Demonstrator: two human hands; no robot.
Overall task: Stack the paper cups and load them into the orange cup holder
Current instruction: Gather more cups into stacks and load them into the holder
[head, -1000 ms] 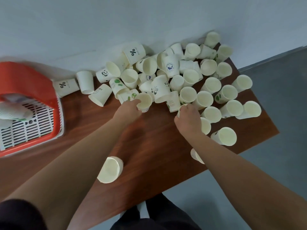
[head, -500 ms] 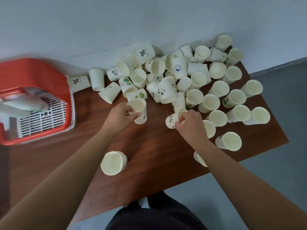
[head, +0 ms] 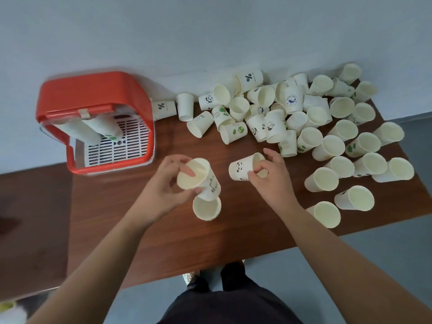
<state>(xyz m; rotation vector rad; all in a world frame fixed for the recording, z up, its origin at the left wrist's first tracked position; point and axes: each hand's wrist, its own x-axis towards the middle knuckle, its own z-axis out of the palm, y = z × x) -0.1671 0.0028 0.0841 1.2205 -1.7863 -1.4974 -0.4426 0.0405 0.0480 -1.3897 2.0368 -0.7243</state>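
1. Paper cups [head: 309, 139] heaped loose across the far right of the tabletop [head: 233, 230], many on their sides, mouths facing every way. Orange cup holder [head: 93, 94] at far left against the wall, lid up, two sloping stacks [head: 101, 127] already inside.
2. Left hand [head: 163, 188] curled round a printed cup [head: 198, 176], mouth tipped toward the camera, one fingertip hooked inside the rim. Plain cup [head: 207, 208] lying on the wood just below, touching or nearly so; hard to tell.
3. Right hand [head: 273, 183] pinching a panda cup [head: 240, 168] at its rim, cup on its side, base pointing toward the left hand, clear of the heap.
4. Step in hand, by the look of it: nesting one held cup into the other to start a fresh stack.
5. To do it well: bring the panda cup's base to the printed cup's open mouth and line up both cups end to end before pushing.
6. Lift the hooked fingertip off the rim first, or risk trapping it between the two walls.
7. Slide in straight, never at a slant; thin paper rims probably quick to crease.
8. Keep both grips light and low on the walls, squeezing no harder than needed to steer.
9. Seat gently, without ramming home; a jammed pair likely awkward in the holder.
10. Handiest next pick, on this view: the plain cup beside the left hand.
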